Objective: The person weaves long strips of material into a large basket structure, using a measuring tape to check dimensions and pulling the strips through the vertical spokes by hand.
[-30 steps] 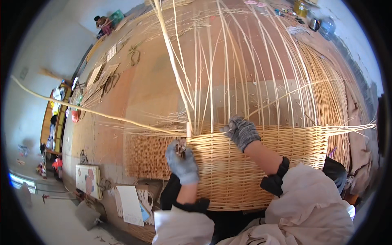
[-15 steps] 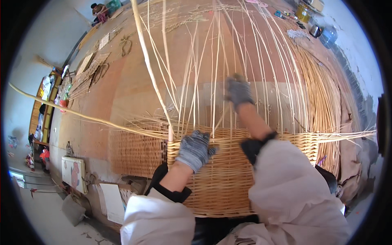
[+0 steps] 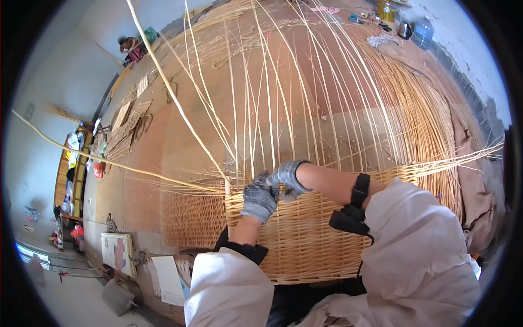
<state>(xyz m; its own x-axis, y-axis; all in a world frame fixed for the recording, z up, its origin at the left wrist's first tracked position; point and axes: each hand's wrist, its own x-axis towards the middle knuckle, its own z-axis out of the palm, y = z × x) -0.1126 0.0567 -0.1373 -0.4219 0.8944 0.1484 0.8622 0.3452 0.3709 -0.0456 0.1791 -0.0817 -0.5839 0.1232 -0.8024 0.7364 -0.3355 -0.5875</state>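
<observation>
A wicker panel (image 3: 310,250) of woven tan rods stands in front of me, with pale upright willow rods (image 3: 271,125) rising from its top edge. My left hand (image 3: 260,200), in a grey knit glove, is closed over that edge near the panel's left corner. Just to its right, my right hand (image 3: 290,175), gloved alike, curls down onto the same edge, its fingertips close to the left hand's. Whatever its fingers pinch is hidden. A thick rod (image 3: 169,90) leans up and left from the corner, and a long rod (image 3: 117,165) runs out leftward.
Another woven section (image 3: 192,220) adjoins on the left. Bundled rods (image 3: 417,117) lie along the right side, and rod ends (image 3: 463,159) stick out past the right corner. A picture-covered box (image 3: 117,253) and white sheet (image 3: 168,279) are at lower left. A person (image 3: 131,49) sits far off.
My right hand has come down and left from among the upright rods to the top edge beside my left hand. The left hand stays there, its thumb now drawn in. The view has shifted slightly.
</observation>
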